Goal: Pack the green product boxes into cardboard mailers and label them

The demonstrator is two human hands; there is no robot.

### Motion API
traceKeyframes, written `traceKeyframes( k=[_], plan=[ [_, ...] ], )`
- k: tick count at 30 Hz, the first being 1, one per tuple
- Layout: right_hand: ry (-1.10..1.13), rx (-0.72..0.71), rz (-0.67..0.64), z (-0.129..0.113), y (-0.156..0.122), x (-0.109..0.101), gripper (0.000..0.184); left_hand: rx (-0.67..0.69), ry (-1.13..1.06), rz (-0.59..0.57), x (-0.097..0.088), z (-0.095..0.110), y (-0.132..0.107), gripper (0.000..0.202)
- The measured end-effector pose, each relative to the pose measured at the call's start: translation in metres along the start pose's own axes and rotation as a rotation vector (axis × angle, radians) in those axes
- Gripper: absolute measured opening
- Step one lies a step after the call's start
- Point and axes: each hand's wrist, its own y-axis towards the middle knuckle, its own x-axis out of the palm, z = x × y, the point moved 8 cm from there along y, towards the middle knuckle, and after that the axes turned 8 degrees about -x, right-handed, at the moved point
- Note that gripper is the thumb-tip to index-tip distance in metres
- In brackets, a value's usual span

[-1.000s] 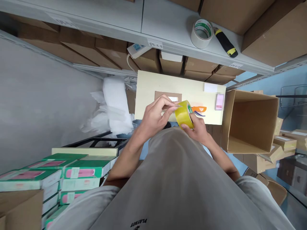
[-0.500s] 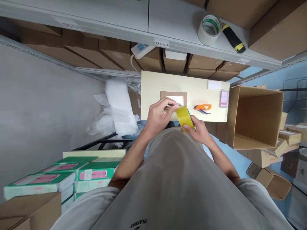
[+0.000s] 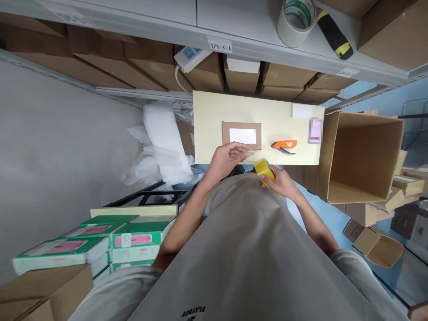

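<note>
My right hand (image 3: 280,182) is wrapped round a yellow roll of tape (image 3: 264,169), held low against my chest. My left hand (image 3: 230,158) pinches the loose end of the tape just left of the roll, fingertips pressed together. Both hands hover at the near edge of a pale yellow table (image 3: 207,116). On that table lies a small flat brown parcel with a white label (image 3: 241,135), just beyond my left hand. An orange cutter (image 3: 284,145) lies to the parcel's right.
An open cardboard box (image 3: 363,156) stands on its side right of the table. Shelves behind hold brown boxes, a white tape roll (image 3: 296,22), a black-and-yellow knife (image 3: 334,33) and a power strip (image 3: 190,55). White foam wrap (image 3: 160,142) lies left; green boxes (image 3: 130,238) are stacked at lower left.
Both hands have dropped toward my chest with the tape roll. They no longer cover the brown parcel, which now shows fully. The view has shifted slightly.
</note>
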Motion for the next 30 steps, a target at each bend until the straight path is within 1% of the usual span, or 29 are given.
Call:
traceKeyframes(
  k=[2,5,9,12,15,19,21,24,26,28,30],
  plan=[
    [-0.031,0.0,-0.028,0.007,0.0,-0.012,0.036,-0.037,-0.01,0.012,0.007,-0.006,0.0,0.069],
    [-0.089,-0.02,-0.08,0.014,0.002,-0.035,0.031,-0.074,-0.019,0.052,0.021,-0.009,-0.002,0.069],
    [-0.17,-0.056,-0.157,0.027,0.006,-0.066,0.025,-0.079,-0.043,0.12,0.049,-0.009,-0.003,0.068],
    [-0.214,-0.085,-0.219,0.043,0.01,-0.082,0.022,-0.05,-0.001,0.199,0.07,-0.008,-0.001,0.066],
    [-0.317,-0.131,-0.255,0.058,0.015,-0.094,0.029,0.002,0.065,0.282,0.086,-0.008,0.0,0.058],
    [-0.498,-0.204,-0.277,0.068,0.019,-0.107,0.042,0.109,0.167,0.428,0.09,-0.005,-0.006,0.042],
    [-0.537,-0.211,-0.299,0.071,0.02,-0.111,0.046,0.165,0.218,0.474,0.092,-0.004,-0.012,0.034],
    [-0.528,-0.167,-0.343,0.085,0.025,-0.114,0.044,0.224,0.257,0.498,0.103,-0.005,-0.023,0.023],
    [-0.563,-0.082,-0.346,0.104,0.031,-0.12,0.041,0.229,0.26,0.525,0.111,-0.012,-0.029,0.021],
    [-0.612,0.003,-0.355,0.128,0.036,-0.126,0.045,0.19,0.242,0.56,0.115,-0.026,-0.031,0.022],
    [-0.546,0.014,-0.433,0.147,0.036,-0.126,0.048,0.129,0.198,0.58,0.115,-0.045,-0.03,0.028]
  ],
)
